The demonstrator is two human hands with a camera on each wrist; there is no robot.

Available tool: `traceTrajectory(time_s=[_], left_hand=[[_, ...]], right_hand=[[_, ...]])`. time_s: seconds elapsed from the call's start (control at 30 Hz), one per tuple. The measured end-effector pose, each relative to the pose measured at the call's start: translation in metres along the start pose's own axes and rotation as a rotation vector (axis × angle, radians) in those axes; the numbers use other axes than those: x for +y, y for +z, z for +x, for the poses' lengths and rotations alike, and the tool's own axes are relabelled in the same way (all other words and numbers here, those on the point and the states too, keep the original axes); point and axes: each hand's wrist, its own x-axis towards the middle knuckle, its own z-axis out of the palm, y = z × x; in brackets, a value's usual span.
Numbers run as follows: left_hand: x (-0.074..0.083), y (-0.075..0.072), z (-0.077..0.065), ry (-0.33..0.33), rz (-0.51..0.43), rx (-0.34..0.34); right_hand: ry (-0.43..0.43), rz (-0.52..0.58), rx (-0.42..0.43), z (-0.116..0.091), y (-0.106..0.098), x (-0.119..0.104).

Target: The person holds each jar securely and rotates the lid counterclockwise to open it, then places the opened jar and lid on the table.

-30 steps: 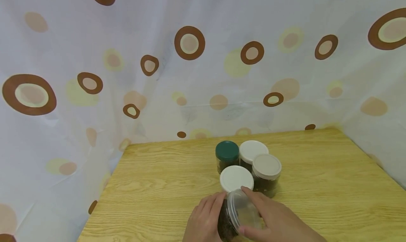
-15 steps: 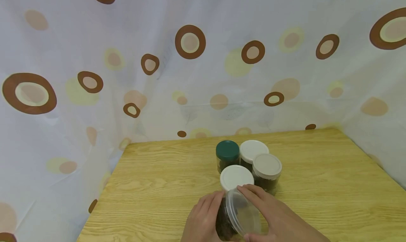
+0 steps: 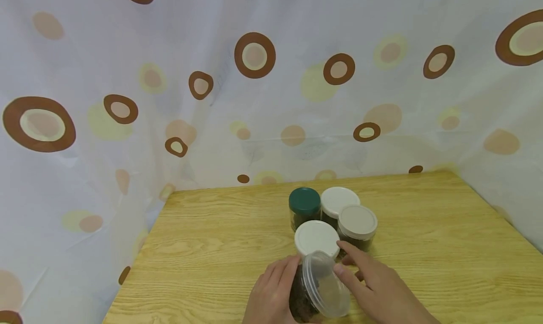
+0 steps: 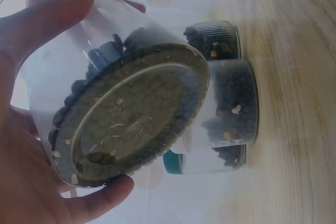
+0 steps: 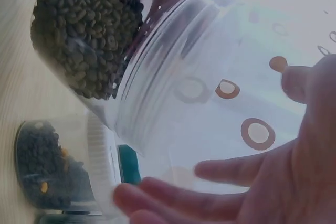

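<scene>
My left hand [image 3: 271, 293] grips a clear jar [image 4: 121, 108] of dark, bean-like pieces, its thumb and fingers spread around the wall. The jar is tilted, with its base toward the left wrist camera and its clear, ridged top [image 3: 326, 286] facing right in the head view. Beside that top, my right hand [image 3: 377, 284] has its fingers spread and holds nothing; in the right wrist view its fingers [image 5: 231, 170] stand apart from the jar. Just beyond the held jar is a white-lidded jar [image 3: 317, 239]. Its lower part is hidden in the head view.
Behind stand a green-lidded jar [image 3: 304, 203], another white-lidded jar [image 3: 339, 200] and a greyish-lidded jar [image 3: 357, 220], close together on the wood-patterned table [image 3: 212, 248]. A white curtain [image 3: 271, 102] with brown and beige spots encloses the back and sides.
My right hand has come off the top of the tilted jar and moved slightly right, its fingers spreading. The left hand keeps its grip on the jar; the standing jars have not moved.
</scene>
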Motion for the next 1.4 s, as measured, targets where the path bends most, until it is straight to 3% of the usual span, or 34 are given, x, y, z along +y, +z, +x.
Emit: traceTrajectory(time_s=[0.23, 0.57, 0.73, 0.87, 1.0, 1.17, 1.4], left_hand=[[0.002, 0.000, 0.000, -0.009, 0.013, -0.014], [0.004, 0.004, -0.004, 0.032, 0.113, 0.029], [0.003, 0.005, -0.006, 0.032, 0.122, 0.031], [0.003, 0.004, -0.006, 0.014, 0.072, 0.014], [0.000, 0.004, -0.005, 0.041, 0.068, 0.022], [-0.003, 0.005, -0.005, 0.085, 0.052, 0.040], [-0.004, 0.004, -0.004, 0.082, 0.031, 0.014]], right_hand=[[0.095, -0.034, -0.085, 0.006, 0.006, -0.004], [0.099, -0.057, -0.103, 0.005, 0.014, -0.008], [-0.022, -0.059, -0.133, 0.003, 0.016, 0.002], [-0.242, -0.100, -0.102, 0.000, 0.014, 0.010], [-0.429, -0.162, -0.049, -0.002, 0.011, 0.013], [-0.475, -0.156, -0.083, -0.001, 0.009, 0.013], [-0.505, -0.162, -0.088, 0.000, 0.008, 0.013]])
